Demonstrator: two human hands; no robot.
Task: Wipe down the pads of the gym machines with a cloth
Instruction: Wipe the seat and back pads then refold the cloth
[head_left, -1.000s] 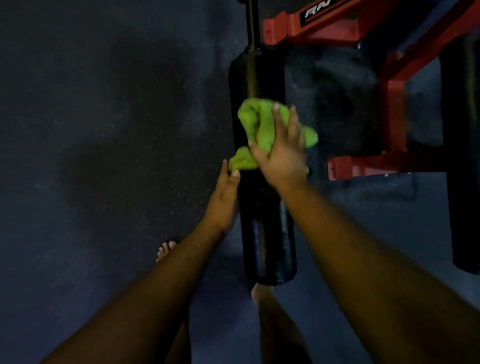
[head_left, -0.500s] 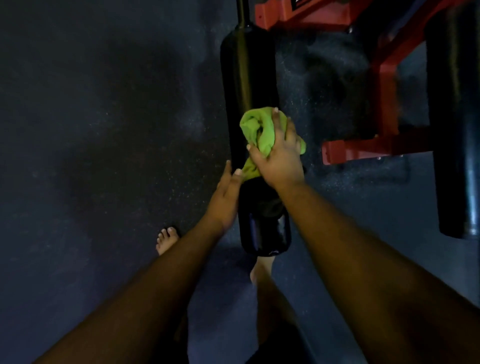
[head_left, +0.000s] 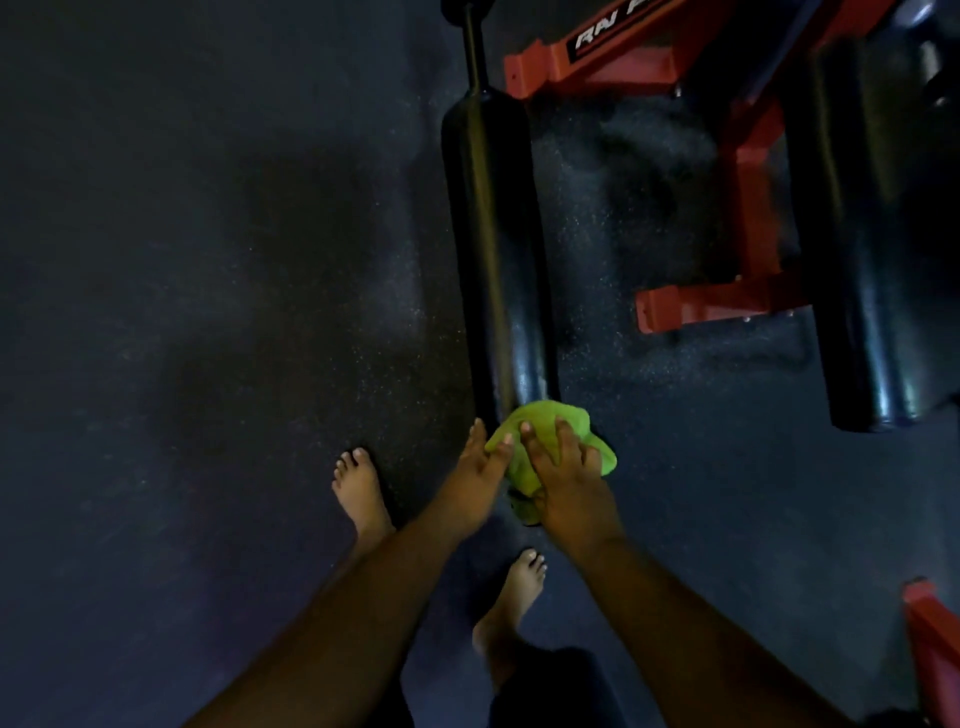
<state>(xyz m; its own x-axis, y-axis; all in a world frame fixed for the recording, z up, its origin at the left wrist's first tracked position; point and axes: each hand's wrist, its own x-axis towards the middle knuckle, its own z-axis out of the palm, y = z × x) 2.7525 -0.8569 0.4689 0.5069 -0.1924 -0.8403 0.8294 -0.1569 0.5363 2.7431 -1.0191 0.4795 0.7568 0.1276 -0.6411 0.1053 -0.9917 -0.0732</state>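
A long black roller pad (head_left: 493, 234) of a red-framed gym machine runs from the top centre down toward me. A bunched green cloth (head_left: 540, 423) covers its near end. My right hand (head_left: 571, 493) lies over the cloth, its fingers curled round it and the pad's end. My left hand (head_left: 478, 478) is just left of that, its straight fingers touching the side of the pad's end and the cloth's edge. The pad's near tip is hidden under cloth and hands.
A second black roller pad (head_left: 857, 260) hangs to the right, with the red machine frame (head_left: 753, 208) between the two pads. Dark speckled rubber floor (head_left: 208, 312) spreads to the left. My bare feet (head_left: 358, 488) stand below the pad. Another red part (head_left: 935, 639) shows at lower right.
My right hand has slid the cloth down the pad from its middle to its near end. The left hand followed along the pad's side.
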